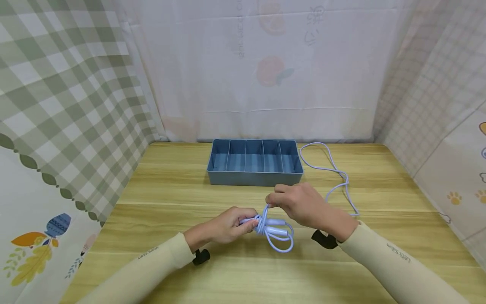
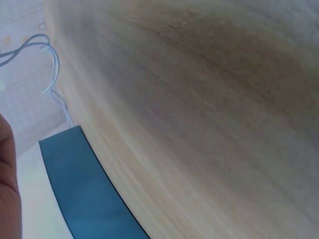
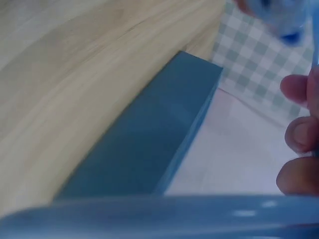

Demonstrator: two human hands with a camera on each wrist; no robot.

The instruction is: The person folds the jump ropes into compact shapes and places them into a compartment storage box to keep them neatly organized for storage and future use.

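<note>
A lavender jump rope (image 1: pixel 276 232) is bundled above the table, its cord wound round its two handles. My left hand (image 1: pixel 232 225) grips the bundle between thumb and fingers. On the other side, my right hand (image 1: pixel 298 203) pinches the cord just above the windings. The loose cord (image 1: pixel 346 177) trails across the table on the right, past the box's corner. In the right wrist view, fingertips (image 3: pixel 300 134) of the right hand show at the edge, and a blurred pale blue length crosses the bottom. The left wrist view catches only part of the left hand (image 2: pixel 7 184).
A blue-grey box (image 1: pixel 255 178) with several compartments stands at the back of the wooden table (image 1: pixel 171 185), just beyond the hands. Patterned cloth hangs at the left, back and right. A black strap piece (image 1: pixel 324 239) hangs below the right wrist, another below the left.
</note>
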